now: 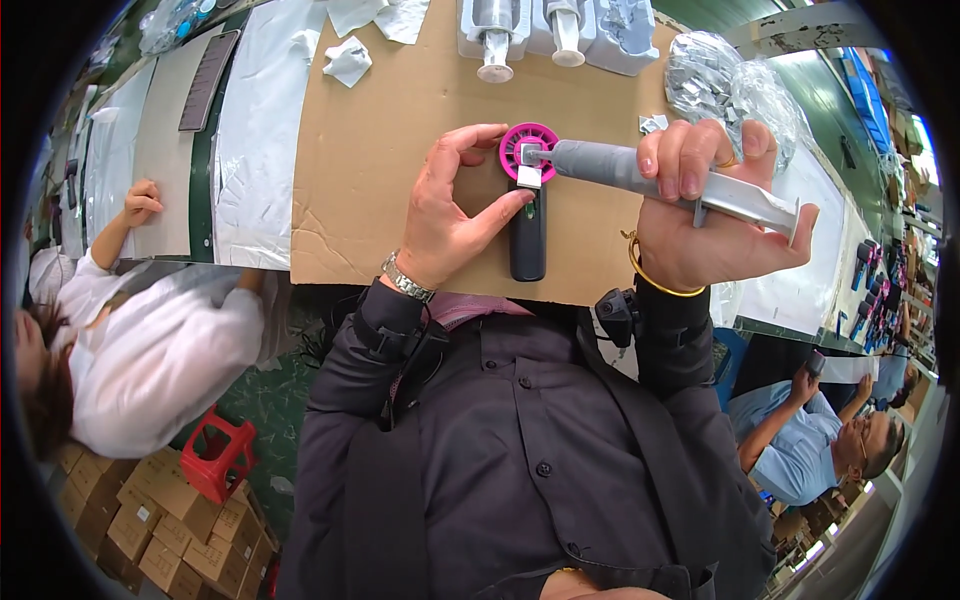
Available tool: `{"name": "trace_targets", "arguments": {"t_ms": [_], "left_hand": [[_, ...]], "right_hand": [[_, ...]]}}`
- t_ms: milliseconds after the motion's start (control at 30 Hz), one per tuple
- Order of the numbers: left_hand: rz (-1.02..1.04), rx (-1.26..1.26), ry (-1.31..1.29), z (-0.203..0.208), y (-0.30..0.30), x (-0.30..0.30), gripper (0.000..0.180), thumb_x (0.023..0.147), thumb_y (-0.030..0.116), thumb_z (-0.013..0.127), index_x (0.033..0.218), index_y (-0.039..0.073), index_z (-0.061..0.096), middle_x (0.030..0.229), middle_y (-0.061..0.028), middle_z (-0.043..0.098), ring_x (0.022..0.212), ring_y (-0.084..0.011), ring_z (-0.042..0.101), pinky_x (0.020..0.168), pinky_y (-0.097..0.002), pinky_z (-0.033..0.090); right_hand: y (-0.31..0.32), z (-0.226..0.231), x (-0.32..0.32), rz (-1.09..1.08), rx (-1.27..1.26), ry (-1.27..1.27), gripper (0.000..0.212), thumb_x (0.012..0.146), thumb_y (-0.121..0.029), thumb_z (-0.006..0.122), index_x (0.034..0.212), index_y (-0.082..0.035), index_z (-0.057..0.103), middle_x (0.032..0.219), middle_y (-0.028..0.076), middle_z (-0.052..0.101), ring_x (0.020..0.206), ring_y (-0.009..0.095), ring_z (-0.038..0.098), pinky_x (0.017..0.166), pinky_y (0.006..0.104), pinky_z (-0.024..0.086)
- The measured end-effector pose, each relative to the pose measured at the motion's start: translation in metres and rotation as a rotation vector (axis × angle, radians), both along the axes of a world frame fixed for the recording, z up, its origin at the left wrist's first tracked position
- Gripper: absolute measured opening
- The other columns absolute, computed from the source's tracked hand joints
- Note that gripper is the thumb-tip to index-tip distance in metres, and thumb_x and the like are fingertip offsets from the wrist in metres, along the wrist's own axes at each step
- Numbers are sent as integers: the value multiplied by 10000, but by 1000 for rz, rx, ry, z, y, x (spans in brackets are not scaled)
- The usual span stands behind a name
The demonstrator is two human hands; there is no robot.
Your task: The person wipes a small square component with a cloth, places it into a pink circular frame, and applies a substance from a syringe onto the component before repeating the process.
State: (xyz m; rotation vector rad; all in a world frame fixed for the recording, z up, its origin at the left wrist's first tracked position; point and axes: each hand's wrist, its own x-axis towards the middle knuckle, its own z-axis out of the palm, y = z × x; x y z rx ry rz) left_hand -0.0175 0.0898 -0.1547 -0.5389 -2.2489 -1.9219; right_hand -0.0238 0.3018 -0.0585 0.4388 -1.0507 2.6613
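Observation:
A small handheld fan with a pink round head (507, 150) and a black handle (528, 245) lies on the cardboard in front of me. My left hand (447, 205) steadies it, index finger at the pink rim and thumb on the upper handle beside a small white square piece (529, 177). In my right hand (705, 205) is a large syringe (605, 164) filled with grey paste, tilted nearly level. My fingers wrap its barrel, and the plunger end rests against the palm side near the thumb. Its nozzle meets the middle of the pink head, where a pale square shows.
More syringes (495, 45) lie in plastic trays (622, 35) at the far edge. Bags of small grey pieces (705, 75) stand at far right. Crumpled white scraps (348, 62) lie at far left. Co-workers sit on both sides; cartons (190, 530) and a red stool (218, 455) are at lower left.

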Motion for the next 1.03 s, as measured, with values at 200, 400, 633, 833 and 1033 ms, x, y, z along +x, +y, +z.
{"name": "trace_targets", "arguments": {"t_ms": [200,400,633,833,1033], "left_hand": [[11,-2,1,-1,0,1,609,755,116,847,1283,38,554,1244,-91,627,1092,-217,611,925,-337,492],[15,-3,8,0,1,1,594,757,117,844,1274,35,563,1227,-91,628,1071,-216,611,923,-338,492],[-17,-72,19,1,-1,2,613,796,64,815,1331,8,521,1300,-103,614,1118,-174,605,974,-321,478],[-4,-49,16,1,1,2,602,787,83,822,1312,14,536,1278,-103,617,1111,-193,607,958,-330,483],[10,-39,30,-1,2,1,603,767,123,839,1290,31,553,1248,-99,618,1091,-232,611,931,-346,494]], "right_hand": [[-2,2,3,-10,48,19,773,860,-770,270,1167,-124,563,631,118,487,577,231,439,612,423,394],[0,0,2,24,31,47,750,863,-781,257,1128,-133,524,626,141,508,574,241,454,610,440,410],[2,2,5,-35,-56,-38,738,868,-770,263,1093,-133,560,615,130,493,570,231,441,614,419,395],[12,-9,0,-60,-113,-82,729,855,-755,321,1093,-119,588,639,92,463,589,208,417,650,397,381],[32,-30,-7,-46,-455,-245,660,820,-668,500,1132,-91,578,709,40,425,655,186,414,721,354,375]]}}
